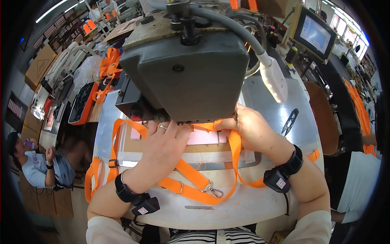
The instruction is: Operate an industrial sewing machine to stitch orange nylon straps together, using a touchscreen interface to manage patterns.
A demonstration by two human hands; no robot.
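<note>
An orange webbing strap (235, 152) runs in loops over the sewing machine's work plate and hangs toward me. My right hand (256, 129) pinches a length of it between thumb and fingers, just under the machine head's right edge. My left hand (168, 142), a ring on one finger, is bent over the strap beneath the head, its fingertips partly hidden. Between my hands lies a pink template piece (203, 137) on a brown board. Nearer me, the strap carries a metal snap hook (214, 191), a metal ring and a black slide buckle (112, 164).
The big grey sewing machine head (187, 77) hangs close above my hands. Black thread snips (290, 122) lie on the metal plate at right. An orange bin (83, 103) stands at left, a screen (313, 34) at back right. Other people sit at both sides.
</note>
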